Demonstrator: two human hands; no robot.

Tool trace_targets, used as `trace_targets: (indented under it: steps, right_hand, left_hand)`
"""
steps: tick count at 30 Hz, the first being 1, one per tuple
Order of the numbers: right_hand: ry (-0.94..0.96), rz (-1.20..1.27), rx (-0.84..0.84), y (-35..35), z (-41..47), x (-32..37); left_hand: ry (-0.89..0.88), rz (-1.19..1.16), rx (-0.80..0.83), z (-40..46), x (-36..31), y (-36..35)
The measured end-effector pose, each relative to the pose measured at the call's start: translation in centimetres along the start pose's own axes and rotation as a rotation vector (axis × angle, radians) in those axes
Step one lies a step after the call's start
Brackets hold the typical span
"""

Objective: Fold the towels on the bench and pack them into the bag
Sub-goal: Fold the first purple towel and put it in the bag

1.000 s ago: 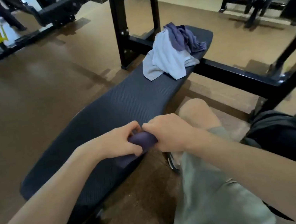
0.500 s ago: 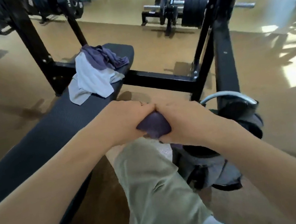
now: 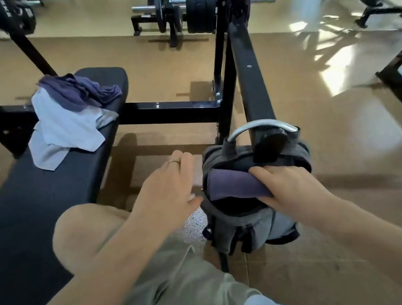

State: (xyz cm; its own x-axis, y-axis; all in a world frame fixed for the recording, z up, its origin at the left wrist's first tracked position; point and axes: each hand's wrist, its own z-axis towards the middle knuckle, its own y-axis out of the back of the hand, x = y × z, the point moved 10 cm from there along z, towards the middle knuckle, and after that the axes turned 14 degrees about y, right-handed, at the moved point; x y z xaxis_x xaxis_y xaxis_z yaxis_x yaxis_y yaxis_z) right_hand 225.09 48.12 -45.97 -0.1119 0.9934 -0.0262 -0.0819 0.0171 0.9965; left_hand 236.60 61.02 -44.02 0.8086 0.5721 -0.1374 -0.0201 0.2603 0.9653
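**Head view: folded towel at the bag's mouth**

Head camera is looking down over the person's knees toward the floor beside the desk [image 3: 32, 205]. Right hand [image 3: 286, 183] is gripping a folded purple towel [image 3: 233, 182], fingers curled over its top edge, thumb side hidden beneath. That towel is sitting across the open mouth of the grey bag [image 3: 247, 221], partly inside it, resting on the rim. The bag is standing upright on the floor, against the base of a black rack post [image 3: 251, 78], with a curved metal handle [image 3: 261, 125] arching just behind its top.

Left hand [image 3: 166, 189] is hovering just left of the bag, fingers spread and relaxed, holding nothing; a ring is showing on one finger. Whether it is touching the bag's side, cannot tell.

On the far end of the desk two unfolded towels are lying heaped: a pale grey towel [image 3: 67, 131] underneath, draping over the desk's edge, and a crumpled purple towel [image 3: 80, 92] on top of it.
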Motion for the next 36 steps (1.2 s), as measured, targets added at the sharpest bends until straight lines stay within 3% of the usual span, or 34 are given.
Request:
trace_targets:
  steps: [5,11,16,21,26,31,36]
  right_hand:
    - [-0.062,-0.111,-0.076,-0.1,-2.6,-2.8]
    - [-0.002,-0.148,-0.006,-3.2,-0.2,-1.0]
    - [0.045,-0.211,0.305,-10.1,-0.6,1.7]
    - [0.107,-0.243,0.303,-13.9,-2.3,4.9]
    - [0.103,-0.291,0.336,-14.3,-0.3,3.6]
    - [-0.057,-0.222,0.678,-17.5,0.8,-0.7]
    - [-0.041,-0.176,0.729,-19.4,-0.6,0.7]
  left_hand:
    - [-0.373,0.017,0.167,-3.8,-5.9,-4.9]
    - [-0.560,0.084,0.367,-8.4,-11.9,-9.1]
    - [-0.581,0.107,0.377,-10.9,-13.1,-11.0]
    - [-0.534,0.100,0.449,-12.5,-11.5,-12.5]
    - [-0.589,0.190,0.463,-12.3,-12.3,-11.8]
    - [-0.572,0.193,0.489,-11.7,-13.0,-11.4]
    - [-0.554,0.108,0.444,-10.7,-12.1,-10.5]
